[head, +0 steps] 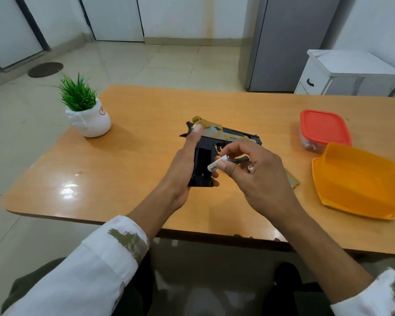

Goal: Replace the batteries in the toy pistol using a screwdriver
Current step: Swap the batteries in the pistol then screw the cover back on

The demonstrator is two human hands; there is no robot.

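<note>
We hold the toy pistol (224, 137) in our left hand (185, 163) above the middle of the table (135, 160). The fingers wrap round the grip from behind and the thumb is pressed up at the rear of the slide, with the barrel pointing toward the right edge. The side of the grip faces us with its cover off, so the battery compartment (202, 164) lies open. It looks dark and empty, though we cannot see its whole depth.

Our right hand (258, 179) pinches a white battery (214, 166) between thumb and forefinger, its tip just beside the opening. Its other fingers are curled. A dark rod (243, 159) and a small silvery end (250, 167) show among them; whether these are the screwdriver and a second battery we cannot tell.

A flat gold-patterned piece (292, 180) lies on the table under that hand. It may be the removed cover.

Toward the right edge stand a red-lidded box (324, 127) and an orange container (363, 179), and near the far left corner a potted plant (84, 110).

As we judge it, the unscrewing and opening are done and we are at the loading step. Left to do: seat the batteries the right way round, refit the cover and drive its screw home.
</note>
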